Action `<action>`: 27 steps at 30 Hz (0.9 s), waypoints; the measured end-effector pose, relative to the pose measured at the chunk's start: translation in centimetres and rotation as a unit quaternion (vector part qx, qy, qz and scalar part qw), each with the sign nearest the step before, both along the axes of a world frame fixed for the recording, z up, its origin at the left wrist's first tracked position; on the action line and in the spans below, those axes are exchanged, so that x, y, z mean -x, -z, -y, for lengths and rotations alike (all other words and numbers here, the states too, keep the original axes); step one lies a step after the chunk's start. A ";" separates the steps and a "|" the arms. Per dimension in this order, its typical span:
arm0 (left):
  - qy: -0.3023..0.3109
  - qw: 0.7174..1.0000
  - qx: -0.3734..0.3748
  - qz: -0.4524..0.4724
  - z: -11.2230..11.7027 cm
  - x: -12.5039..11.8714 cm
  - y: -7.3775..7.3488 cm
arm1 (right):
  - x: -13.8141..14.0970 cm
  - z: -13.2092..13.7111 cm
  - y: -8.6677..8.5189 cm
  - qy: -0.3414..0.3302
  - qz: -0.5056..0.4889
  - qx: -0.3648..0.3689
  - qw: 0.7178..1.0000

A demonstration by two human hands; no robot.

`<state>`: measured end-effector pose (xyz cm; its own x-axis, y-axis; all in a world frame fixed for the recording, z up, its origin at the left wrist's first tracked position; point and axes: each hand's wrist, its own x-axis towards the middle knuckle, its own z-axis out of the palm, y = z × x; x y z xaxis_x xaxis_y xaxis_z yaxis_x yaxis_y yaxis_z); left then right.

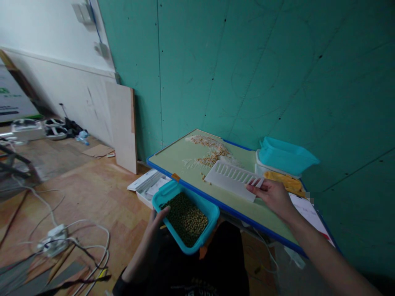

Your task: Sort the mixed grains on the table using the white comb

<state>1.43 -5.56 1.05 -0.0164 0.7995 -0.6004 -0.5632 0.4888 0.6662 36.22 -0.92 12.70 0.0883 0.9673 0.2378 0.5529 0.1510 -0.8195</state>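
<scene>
My left hand (159,220) grips the near-left rim of a turquoise plastic basin (212,213), its thumb over the edge. Inside lie dark green beans (177,211) and pale round soybeans (194,224). The basin is held just below the table's blue front edge, above my lap. My right hand (274,195) pinches the right end of a white slotted plastic plate (230,187), which lies over the tabletop. Beyond the plate, yellowish kernels (212,156) and white grains (200,139) are scattered on the pale green table (173,154).
At the table's right stand another turquoise basin (285,156), a folded yellow cloth (284,183) and white paper (308,209). A green wall (247,74) borders the back. An open white box (148,187) lies below the table. Cables and a power strip (55,240) cover the floor at left.
</scene>
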 end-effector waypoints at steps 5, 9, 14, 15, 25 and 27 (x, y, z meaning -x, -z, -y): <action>-0.014 0.999 0.019 -0.031 0.1 -0.1 0.1 | 1.2 2.4 -0.5 0.011 0.034 -0.009 0.999; -0.007 0.999 0.008 -0.044 0.2 -0.2 0.3 | 2.5 4.6 -0.7 0.003 0.035 -0.013 0.999; -0.015 0.999 0.012 -0.048 0.2 0.0 0.7 | 2.9 4.7 -0.7 0.025 0.050 -0.053 0.997; -0.017 0.998 0.014 -0.056 0.2 0.0 0.7 | 2.9 4.1 -0.6 0.037 0.056 -0.066 0.996; -0.009 0.997 -0.006 -0.080 0.0 1.0 0.4 | 3.5 -3.5 1.6 0.017 0.024 -0.076 0.997; -0.012 0.997 -0.015 -0.081 0.2 0.9 0.2 | 3.7 -3.5 1.6 0.010 0.013 -0.067 0.998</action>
